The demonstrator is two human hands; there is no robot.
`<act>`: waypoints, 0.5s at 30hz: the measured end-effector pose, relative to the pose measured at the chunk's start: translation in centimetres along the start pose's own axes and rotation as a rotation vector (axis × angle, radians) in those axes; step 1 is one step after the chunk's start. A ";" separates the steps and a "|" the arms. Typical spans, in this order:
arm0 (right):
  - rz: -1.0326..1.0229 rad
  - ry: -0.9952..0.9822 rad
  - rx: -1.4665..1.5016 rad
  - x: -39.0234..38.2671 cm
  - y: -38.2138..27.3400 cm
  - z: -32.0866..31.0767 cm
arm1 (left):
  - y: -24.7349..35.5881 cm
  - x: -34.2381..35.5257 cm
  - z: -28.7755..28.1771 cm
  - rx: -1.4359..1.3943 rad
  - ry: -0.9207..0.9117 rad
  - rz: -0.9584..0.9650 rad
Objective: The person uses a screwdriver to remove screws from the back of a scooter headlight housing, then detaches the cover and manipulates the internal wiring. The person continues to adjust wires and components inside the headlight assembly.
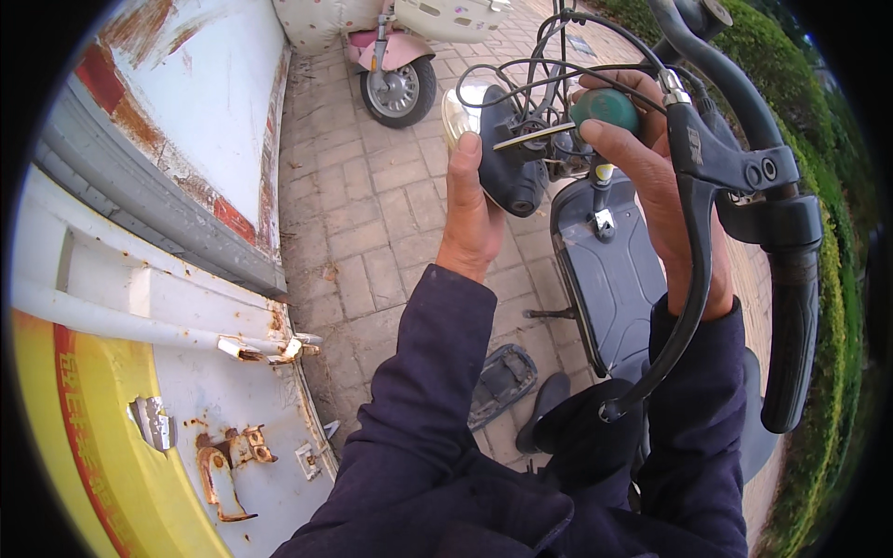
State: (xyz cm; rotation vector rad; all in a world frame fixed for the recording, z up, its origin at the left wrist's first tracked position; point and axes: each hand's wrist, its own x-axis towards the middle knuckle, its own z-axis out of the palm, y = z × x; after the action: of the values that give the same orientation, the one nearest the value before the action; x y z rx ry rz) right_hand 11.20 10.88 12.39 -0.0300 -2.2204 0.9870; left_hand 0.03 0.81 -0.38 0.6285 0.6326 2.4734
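My left hand (470, 200) grips a black-bodied headlamp (502, 163) with a clear lens, thumb on its near side, among looping black cables. My right hand (651, 177) is closed on a green-handled tool (605, 112), likely a screwdriver, whose narrow metal shaft reaches left across the back of the lamp. Its tip is too small to make out clearly. The black handlebar (772, 223), with brake lever and grip, runs down the right, partly in front of my right forearm. Below the lamp lies the scooter's grey footboard (605, 293).
A rusty white panel (214, 149) and a yellow-and-white board (102, 418) with rusted hinges line the left. A pink scooter (395, 70) stands at the back on the brick paving (381, 223). A black plastic piece (502, 381) lies by my foot. A hedge (828, 391) edges the right.
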 end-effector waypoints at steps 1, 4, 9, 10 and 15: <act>-0.017 -0.002 -0.011 -0.1 0.0 0.1 | 0.0 0.0 0.0 -0.012 0.010 -0.005; 0.144 0.066 0.011 -0.6 -0.3 0.6 | -0.1 0.0 0.2 -0.003 0.003 0.014; 0.166 0.103 0.004 -0.8 -0.2 1.3 | 0.1 -0.1 0.3 0.033 0.000 0.015; 0.120 0.082 0.027 -0.7 -0.1 1.2 | 0.1 -0.1 0.3 0.019 0.011 0.010; 0.046 0.047 0.048 -0.5 -0.1 0.7 | 0.1 -0.1 0.4 0.028 -0.019 0.007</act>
State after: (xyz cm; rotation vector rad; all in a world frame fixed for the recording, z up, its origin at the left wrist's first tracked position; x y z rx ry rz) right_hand 11.19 10.15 11.81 -0.0816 -2.1605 1.0538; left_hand 0.28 0.77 0.00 0.6651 0.6605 2.4662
